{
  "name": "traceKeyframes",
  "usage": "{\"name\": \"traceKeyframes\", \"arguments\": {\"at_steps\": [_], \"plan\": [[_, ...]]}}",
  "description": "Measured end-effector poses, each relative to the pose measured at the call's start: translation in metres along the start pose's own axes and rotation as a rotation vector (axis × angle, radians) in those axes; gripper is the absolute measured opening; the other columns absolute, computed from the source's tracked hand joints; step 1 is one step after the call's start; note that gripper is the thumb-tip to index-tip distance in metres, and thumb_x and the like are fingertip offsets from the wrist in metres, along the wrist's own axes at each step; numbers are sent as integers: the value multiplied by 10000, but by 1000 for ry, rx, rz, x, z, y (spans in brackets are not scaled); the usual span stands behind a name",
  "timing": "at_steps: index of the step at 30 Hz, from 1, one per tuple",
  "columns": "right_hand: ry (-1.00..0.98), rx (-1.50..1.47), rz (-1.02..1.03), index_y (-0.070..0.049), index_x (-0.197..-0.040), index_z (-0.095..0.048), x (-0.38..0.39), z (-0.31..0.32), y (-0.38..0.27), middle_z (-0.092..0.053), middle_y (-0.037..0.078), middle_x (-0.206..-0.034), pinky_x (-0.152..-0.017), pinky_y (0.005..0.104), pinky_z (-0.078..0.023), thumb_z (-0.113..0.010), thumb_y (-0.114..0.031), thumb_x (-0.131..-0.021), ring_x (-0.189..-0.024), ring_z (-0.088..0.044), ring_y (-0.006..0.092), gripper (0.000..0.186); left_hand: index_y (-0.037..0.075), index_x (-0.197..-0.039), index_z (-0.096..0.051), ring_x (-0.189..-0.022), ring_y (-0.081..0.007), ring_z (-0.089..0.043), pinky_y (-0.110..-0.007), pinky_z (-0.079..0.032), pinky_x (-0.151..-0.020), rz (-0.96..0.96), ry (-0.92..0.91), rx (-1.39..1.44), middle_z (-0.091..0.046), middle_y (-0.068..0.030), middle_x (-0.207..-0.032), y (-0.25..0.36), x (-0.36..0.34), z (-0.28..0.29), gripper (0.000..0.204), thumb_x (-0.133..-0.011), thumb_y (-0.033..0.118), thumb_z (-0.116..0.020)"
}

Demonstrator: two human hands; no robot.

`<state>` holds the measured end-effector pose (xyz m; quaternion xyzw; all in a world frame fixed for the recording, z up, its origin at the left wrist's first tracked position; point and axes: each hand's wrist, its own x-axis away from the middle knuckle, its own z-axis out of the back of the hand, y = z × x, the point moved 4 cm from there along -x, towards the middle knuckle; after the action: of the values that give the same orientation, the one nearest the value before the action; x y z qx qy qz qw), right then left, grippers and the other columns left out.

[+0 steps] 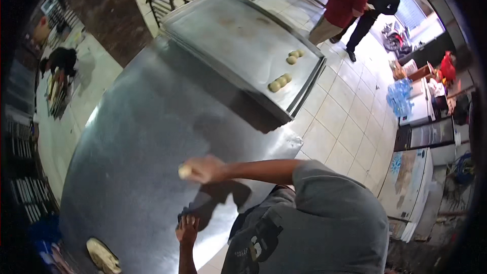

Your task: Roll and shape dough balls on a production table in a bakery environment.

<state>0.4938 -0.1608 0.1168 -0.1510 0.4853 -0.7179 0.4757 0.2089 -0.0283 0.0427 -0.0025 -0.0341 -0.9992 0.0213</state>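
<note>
Your right grip (208,169) is closed on a pale dough piece (185,172), slightly blurred, over the metal surface (137,137). Your left grip (187,229) is lower in view, at the surface; whether its fingers are apart or together, I cannot tell. Beyond, dough balls (275,86) sit in two groups on a metal tray (218,25).

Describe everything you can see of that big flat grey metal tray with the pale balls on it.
The large, rectangular grey metal tray looks dull and scuffed, with brownish stains and a low raised rim. It lies flat at the far side of the broad grey metal table, turned at an angle; layered edges below suggest a stack. Small, pale, round dough balls rest in two groups near its right end.
</note>
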Motion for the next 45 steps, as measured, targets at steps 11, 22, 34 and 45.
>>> {"name": "traceKeyframes", "arguments": {"at_steps": [11, 22, 34, 45], "plan": [[1348, 16, -809, 35, -1102, -501, 17, 323, 127, -569, 227, -1006, -807, 448, -456, -421, -394, -954, -875, -568, 371, 461, 60, -1027, -551, -610, -327, -606, -425, -478, -551, -13, 145, 605, -614, -127, -808, 57, -159, 100, 255, -874, 235, -656], [1128, 228, -578, 13, -941, -597, 158, 167, -15, -537, 89, -864, -685, 296, -426, -581, -79, -900, -747, -508, 191, 102, 76, -987, -570, -729, -325, -630, -442, -498, -629, -131, 320, 251, -632, -128, -861, 196, -476, 80, 330, -873, 385, -585], [204, 43, -569, -13, -996, -607, 169, 44, -17, -563, 85, -874, -681, 307, -446, -564, -71, -900, -732, -530, 205, 120, 58, -831, -616, -604, -185, -515, -331, -429, -611, 258, 579, 881, -589, -45, -716, 62, -183, 73, 72, -869, 112, -643], [-202, 225, 117, -61, -1092, -630, 33, -55, 30, -591, 116, -1069, -825, 373, -463, -653, -141, -791, -943, -564, 310, 312, -33, -970, -653, -696, -283, -594, -363, -503, -649, 1453, 646, 405, -615, -179, -848, -53, 141, 21, 248, -796, 138, -697]]}}
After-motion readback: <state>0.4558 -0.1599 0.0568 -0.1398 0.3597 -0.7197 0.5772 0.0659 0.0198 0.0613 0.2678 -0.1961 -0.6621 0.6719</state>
